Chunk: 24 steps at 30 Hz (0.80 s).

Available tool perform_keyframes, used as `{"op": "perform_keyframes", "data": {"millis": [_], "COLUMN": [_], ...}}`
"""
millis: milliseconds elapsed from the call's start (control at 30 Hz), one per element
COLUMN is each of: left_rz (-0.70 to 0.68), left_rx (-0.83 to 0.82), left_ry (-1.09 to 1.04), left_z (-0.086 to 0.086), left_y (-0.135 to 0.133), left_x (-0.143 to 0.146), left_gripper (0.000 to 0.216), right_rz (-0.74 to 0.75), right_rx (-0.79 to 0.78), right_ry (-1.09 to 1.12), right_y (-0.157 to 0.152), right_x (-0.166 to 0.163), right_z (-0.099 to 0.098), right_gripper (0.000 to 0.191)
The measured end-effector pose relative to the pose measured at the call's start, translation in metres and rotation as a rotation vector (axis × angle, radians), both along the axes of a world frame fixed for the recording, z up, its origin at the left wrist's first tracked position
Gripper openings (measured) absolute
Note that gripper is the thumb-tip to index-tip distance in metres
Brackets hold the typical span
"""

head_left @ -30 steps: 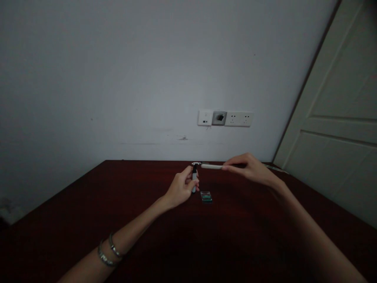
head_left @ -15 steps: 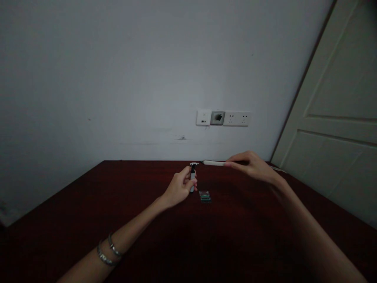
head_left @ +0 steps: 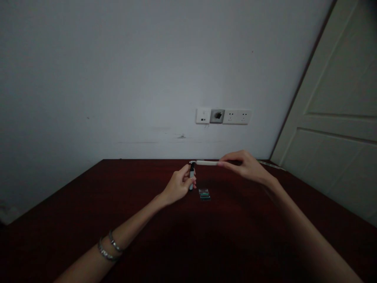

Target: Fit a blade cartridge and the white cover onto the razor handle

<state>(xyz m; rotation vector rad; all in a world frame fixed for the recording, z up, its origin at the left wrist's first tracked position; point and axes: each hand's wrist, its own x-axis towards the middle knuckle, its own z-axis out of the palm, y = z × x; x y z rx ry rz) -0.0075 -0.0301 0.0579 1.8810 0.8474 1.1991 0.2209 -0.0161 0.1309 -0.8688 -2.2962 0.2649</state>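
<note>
My left hand (head_left: 178, 184) is closed around the grey and black handle of a razor (head_left: 192, 173), held upright with its T-shaped head at the top. From the other side, my right hand (head_left: 243, 165) pinches one end of a slim white-handled tool (head_left: 206, 162) between thumb and fingertips. This tool lies level, its far end at the razor's head; whether the two touch is hard to tell, and its tip is too small to make out. Just right of and below the razor, a small clear case (head_left: 204, 194) with something green inside rests on the table.
The dark red wooden table (head_left: 153, 243) runs back to a pale wall (head_left: 132, 78). Sockets and switch plates (head_left: 223, 116) are set in the wall above its back edge. A panelled door (head_left: 338, 118) stands at the right. Two metal bracelets (head_left: 109, 247) circle my left forearm.
My right hand has moved left, bringing the white-handled tool up to and over the razor's head. My left hand keeps the razor in nearly the same place.
</note>
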Motion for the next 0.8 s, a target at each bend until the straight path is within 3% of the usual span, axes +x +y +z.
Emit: {"op": "perform_keyframes", "data": {"millis": [167, 300, 400, 567, 700, 800], "left_rz": [0.036, 0.002, 0.057, 0.195, 0.160, 0.124], "left_rx": [0.034, 0.060, 0.142, 0.406, 0.579, 0.676], "left_ry": [0.026, -0.012, 0.047, 0.240, 0.316, 0.337], "left_z": [-0.001, -0.001, -0.003, -0.009, -0.010, -0.007], "left_y": [0.000, 0.003, 0.009, 0.020, 0.023, 0.024], "left_x": [0.000, -0.003, -0.008, -0.022, -0.029, -0.032], "left_gripper": [0.007, 0.007, 0.005, 0.012, 0.025, 0.028], "right_rz": [0.012, -0.061, -0.143, 0.022, 0.117, 0.136], "right_rx": [0.025, 0.006, -0.074, -0.302, -0.295, -0.297], "right_ry": [-0.019, 0.015, 0.074, -0.001, -0.043, -0.088], "right_y": [-0.003, 0.014, 0.025, 0.009, -0.005, 0.000], "right_x": [-0.015, 0.009, 0.026, 0.010, -0.012, -0.009], "right_z": [-0.005, -0.007, -0.008, -0.004, -0.004, -0.006], "right_gripper": [0.029, 0.033, 0.037, 0.037, 0.034, 0.033]}}
